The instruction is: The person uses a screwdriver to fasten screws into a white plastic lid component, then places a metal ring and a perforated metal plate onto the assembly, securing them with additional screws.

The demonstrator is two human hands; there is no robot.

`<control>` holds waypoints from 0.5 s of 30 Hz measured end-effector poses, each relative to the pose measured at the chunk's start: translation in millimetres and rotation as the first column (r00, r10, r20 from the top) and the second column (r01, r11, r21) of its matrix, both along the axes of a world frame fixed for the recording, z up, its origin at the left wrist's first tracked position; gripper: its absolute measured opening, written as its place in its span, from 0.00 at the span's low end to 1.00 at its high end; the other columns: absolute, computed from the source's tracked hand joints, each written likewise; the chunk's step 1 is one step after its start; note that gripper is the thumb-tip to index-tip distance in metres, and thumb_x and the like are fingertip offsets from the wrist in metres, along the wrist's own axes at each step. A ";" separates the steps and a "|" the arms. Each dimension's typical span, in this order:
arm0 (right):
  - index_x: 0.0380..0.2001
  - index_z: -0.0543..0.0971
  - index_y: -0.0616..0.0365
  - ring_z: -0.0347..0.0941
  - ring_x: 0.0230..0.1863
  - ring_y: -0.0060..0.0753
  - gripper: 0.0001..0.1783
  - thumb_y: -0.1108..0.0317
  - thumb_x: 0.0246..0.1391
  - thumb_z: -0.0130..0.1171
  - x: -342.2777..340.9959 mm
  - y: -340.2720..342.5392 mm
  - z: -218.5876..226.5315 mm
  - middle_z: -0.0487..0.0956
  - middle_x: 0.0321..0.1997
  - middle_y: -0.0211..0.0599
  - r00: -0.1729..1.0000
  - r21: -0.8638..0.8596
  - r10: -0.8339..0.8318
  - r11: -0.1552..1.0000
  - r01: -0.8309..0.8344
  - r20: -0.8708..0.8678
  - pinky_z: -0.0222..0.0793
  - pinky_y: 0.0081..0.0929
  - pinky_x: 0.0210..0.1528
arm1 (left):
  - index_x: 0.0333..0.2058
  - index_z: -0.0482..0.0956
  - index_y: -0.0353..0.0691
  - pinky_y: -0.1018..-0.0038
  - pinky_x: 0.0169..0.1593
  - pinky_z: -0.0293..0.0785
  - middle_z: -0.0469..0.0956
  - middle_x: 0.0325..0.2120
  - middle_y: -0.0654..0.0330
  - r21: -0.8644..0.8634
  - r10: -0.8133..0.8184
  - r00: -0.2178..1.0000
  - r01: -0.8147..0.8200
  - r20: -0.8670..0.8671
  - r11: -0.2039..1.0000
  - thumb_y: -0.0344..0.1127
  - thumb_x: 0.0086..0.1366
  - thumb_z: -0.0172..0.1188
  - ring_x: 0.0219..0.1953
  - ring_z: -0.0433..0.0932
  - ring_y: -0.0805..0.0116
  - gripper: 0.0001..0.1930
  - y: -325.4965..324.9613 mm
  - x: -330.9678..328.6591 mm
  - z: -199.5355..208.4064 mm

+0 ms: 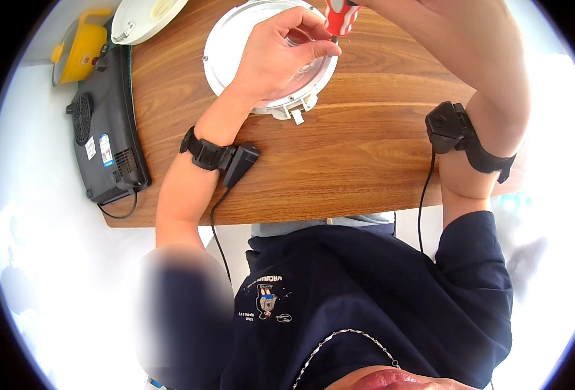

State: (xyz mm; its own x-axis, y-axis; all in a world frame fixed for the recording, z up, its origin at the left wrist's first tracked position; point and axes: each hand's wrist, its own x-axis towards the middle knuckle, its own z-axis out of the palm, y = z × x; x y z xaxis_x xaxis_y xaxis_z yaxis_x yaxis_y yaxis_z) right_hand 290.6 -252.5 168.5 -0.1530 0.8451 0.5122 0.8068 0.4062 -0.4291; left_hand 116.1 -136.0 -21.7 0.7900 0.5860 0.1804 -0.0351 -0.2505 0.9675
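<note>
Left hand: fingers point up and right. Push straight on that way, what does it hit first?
Likely the red-handled screwdriver: the left hand pinches right at its shaft over the white round fixture. Depth unclear.

A navy short-sleeved shirt [365, 292] (small printed graphic, silver chain) and black cabled wrist straps [219, 156] are worn.

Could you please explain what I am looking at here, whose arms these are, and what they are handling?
This is one fisheye view from a camera worn on a person's head, looking down, so the arms are the wearer's own, each with a black wrist strap and cable. The left hand rests on a round white disc-shaped fixture on the wooden table. The right hand, mostly out of frame, holds a red-handled screwdriver over it. At left lie a black appliance, a yellow pot and a white lid.
</note>
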 end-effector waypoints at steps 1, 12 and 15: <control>0.46 0.84 0.61 0.80 0.27 0.41 0.17 0.64 0.56 0.68 0.4 -0.4 -1.8 0.84 0.29 0.45 1.000 0.008 -0.001 1.000 0.001 0.005 0.73 0.31 0.31 | 0.45 0.78 0.38 0.77 0.45 0.76 0.82 0.40 0.65 -0.068 -0.007 0.998 0.003 -0.058 0.998 0.23 0.63 0.70 0.41 0.80 0.76 0.14 0.6 -1.0 -0.4; 0.36 0.80 0.63 0.77 0.27 0.47 0.14 0.62 0.56 0.67 -8.4 -7.2 7.6 0.81 0.27 0.46 0.973 -0.033 -0.034 0.999 0.043 0.227 0.73 0.35 0.35 | 0.39 0.84 0.36 0.77 0.45 0.76 0.86 0.32 0.64 0.191 0.079 0.996 -0.069 -0.040 0.979 0.29 0.64 0.71 0.35 0.81 0.76 0.07 -14.5 1.1 27.5; 0.37 0.80 0.64 0.78 0.28 0.48 0.15 0.62 0.57 0.67 1.1 -0.4 -3.4 0.81 0.28 0.46 0.967 -0.039 0.002 0.999 0.008 0.256 0.74 0.35 0.36 | 0.40 0.84 0.37 0.77 0.45 0.76 0.86 0.32 0.64 0.202 0.055 0.998 -0.056 0.010 0.978 0.28 0.64 0.71 0.35 0.80 0.76 0.07 -16.1 3.2 27.4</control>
